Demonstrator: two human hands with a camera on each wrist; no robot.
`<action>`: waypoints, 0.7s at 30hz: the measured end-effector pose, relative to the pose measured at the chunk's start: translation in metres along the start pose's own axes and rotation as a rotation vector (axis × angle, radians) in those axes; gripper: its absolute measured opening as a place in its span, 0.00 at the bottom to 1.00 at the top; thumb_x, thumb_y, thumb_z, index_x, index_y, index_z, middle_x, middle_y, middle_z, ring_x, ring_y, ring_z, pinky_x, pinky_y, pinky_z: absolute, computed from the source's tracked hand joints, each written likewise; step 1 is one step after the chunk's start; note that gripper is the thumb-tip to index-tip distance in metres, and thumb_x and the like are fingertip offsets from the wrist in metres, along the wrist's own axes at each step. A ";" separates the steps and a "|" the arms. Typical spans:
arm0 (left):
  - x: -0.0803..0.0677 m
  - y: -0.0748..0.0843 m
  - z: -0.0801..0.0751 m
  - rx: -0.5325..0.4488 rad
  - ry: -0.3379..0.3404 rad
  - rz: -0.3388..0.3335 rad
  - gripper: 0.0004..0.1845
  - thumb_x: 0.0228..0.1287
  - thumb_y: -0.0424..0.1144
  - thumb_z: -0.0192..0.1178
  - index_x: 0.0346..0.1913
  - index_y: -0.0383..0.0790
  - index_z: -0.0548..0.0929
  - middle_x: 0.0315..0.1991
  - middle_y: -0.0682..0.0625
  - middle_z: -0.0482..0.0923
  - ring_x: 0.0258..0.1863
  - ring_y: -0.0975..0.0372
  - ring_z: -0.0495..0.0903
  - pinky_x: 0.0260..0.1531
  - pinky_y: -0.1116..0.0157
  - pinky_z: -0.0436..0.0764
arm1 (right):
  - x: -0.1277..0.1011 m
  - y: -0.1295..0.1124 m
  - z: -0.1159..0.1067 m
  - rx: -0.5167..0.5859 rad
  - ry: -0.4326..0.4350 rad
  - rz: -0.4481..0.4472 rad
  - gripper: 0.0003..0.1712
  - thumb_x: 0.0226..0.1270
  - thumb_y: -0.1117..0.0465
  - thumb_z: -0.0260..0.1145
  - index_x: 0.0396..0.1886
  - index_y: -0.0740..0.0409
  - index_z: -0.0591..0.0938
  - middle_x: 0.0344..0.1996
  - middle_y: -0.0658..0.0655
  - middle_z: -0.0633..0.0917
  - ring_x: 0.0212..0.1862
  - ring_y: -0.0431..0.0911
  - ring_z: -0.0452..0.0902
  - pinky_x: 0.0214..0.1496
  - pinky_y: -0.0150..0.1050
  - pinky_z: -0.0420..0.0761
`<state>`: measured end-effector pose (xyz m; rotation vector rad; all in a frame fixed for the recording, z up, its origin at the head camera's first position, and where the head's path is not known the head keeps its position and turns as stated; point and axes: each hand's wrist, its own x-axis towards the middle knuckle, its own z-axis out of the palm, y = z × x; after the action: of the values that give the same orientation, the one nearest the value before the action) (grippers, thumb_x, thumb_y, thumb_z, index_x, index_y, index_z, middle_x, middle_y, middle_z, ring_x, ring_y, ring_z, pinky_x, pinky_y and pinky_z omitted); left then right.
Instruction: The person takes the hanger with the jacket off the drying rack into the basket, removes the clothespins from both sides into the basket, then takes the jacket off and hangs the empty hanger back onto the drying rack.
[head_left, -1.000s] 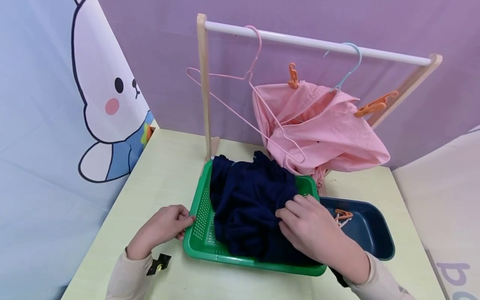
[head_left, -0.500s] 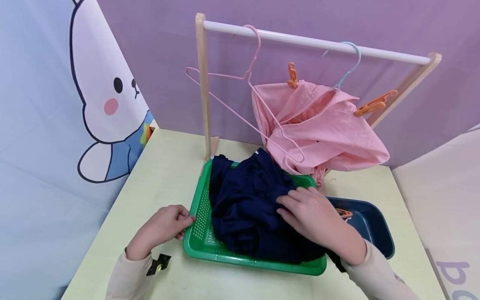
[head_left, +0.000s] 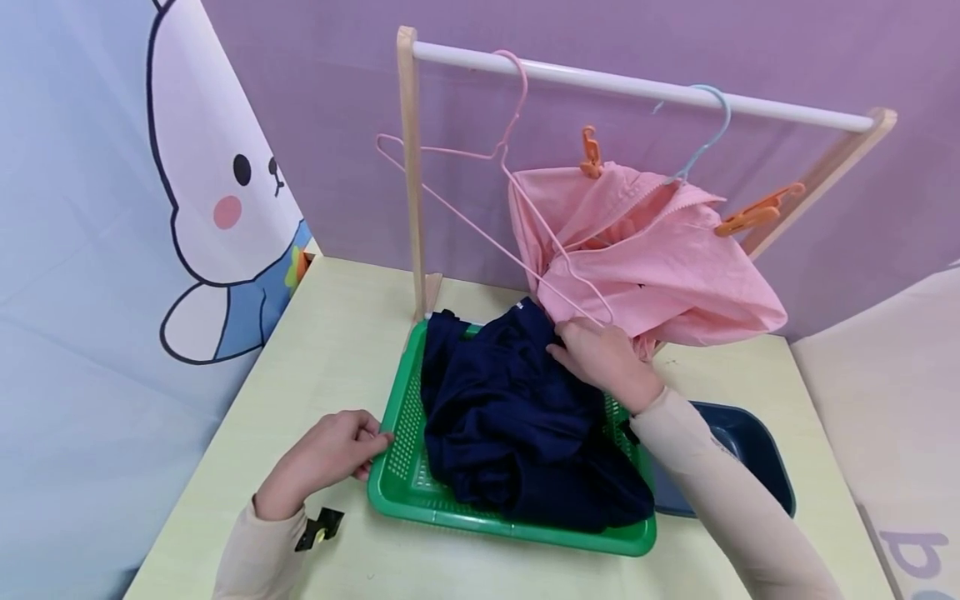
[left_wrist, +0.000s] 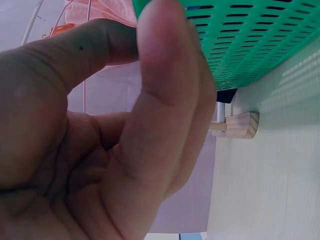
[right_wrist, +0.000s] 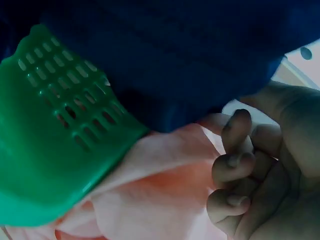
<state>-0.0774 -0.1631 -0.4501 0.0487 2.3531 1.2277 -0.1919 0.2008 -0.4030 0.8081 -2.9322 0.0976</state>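
Observation:
A crumpled navy garment (head_left: 502, 408) fills a green slotted basket (head_left: 397, 433) on the pale table. My left hand (head_left: 371, 437) pinches the basket's left rim; in the left wrist view its fingers (left_wrist: 165, 75) close on the green basket (left_wrist: 250, 40). My right hand (head_left: 570, 337) is at the basket's far edge, curled on a fold of the navy garment (right_wrist: 175, 55). It is just below the tip of a bare pink hanger (head_left: 465, 217) and beside the hanging pink garment (head_left: 660, 258). The right fingers (right_wrist: 235, 160) are bent inward against the pink cloth (right_wrist: 160, 200).
A wooden rack with a white rail (head_left: 637, 83) stands behind the basket. It carries the pink hanger and a blue hanger (head_left: 708, 125). Orange clips (head_left: 591, 154) grip the pink garment. A dark blue tray (head_left: 757, 462) lies right of the basket. Fabric backdrops close in the left and back.
My right hand has travelled from the middle of the navy garment to the basket's far edge, and the cloth bunched up toward the back. The left hand stayed on the rim.

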 end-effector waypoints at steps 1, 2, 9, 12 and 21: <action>0.000 0.000 0.000 0.001 0.000 0.000 0.09 0.70 0.39 0.61 0.39 0.34 0.81 0.26 0.50 0.78 0.22 0.59 0.81 0.28 0.63 0.82 | 0.002 0.000 0.001 0.003 -0.018 0.010 0.14 0.64 0.58 0.71 0.23 0.53 0.77 0.24 0.53 0.79 0.31 0.51 0.78 0.27 0.50 0.79; 0.000 0.000 0.000 0.003 0.000 -0.001 0.09 0.70 0.39 0.61 0.39 0.34 0.81 0.27 0.50 0.79 0.22 0.59 0.81 0.28 0.63 0.82 | 0.004 -0.001 0.000 0.016 -0.034 0.019 0.13 0.64 0.58 0.71 0.22 0.52 0.77 0.24 0.52 0.79 0.31 0.50 0.78 0.27 0.49 0.79; 0.001 -0.001 0.000 -0.007 -0.004 -0.004 0.09 0.70 0.39 0.61 0.39 0.34 0.80 0.28 0.49 0.79 0.22 0.59 0.82 0.27 0.63 0.83 | -0.013 -0.009 -0.011 0.134 0.070 -0.063 0.06 0.65 0.62 0.70 0.30 0.52 0.81 0.22 0.46 0.75 0.28 0.44 0.74 0.29 0.42 0.76; 0.002 -0.002 0.000 -0.018 -0.007 0.004 0.09 0.70 0.39 0.61 0.38 0.34 0.80 0.28 0.49 0.79 0.22 0.59 0.82 0.27 0.63 0.83 | -0.032 -0.015 -0.018 0.153 0.178 -0.155 0.04 0.62 0.63 0.73 0.34 0.53 0.84 0.24 0.47 0.78 0.28 0.44 0.74 0.29 0.41 0.76; 0.002 -0.002 0.000 -0.028 -0.016 0.017 0.09 0.71 0.39 0.61 0.38 0.34 0.81 0.29 0.49 0.80 0.22 0.59 0.82 0.26 0.63 0.83 | -0.088 -0.037 -0.028 0.181 0.299 -0.369 0.08 0.54 0.63 0.76 0.35 0.52 0.88 0.28 0.47 0.78 0.32 0.46 0.73 0.32 0.40 0.73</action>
<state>-0.0783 -0.1640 -0.4527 0.0689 2.3253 1.2632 -0.0952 0.2163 -0.3837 1.2262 -2.4770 0.4191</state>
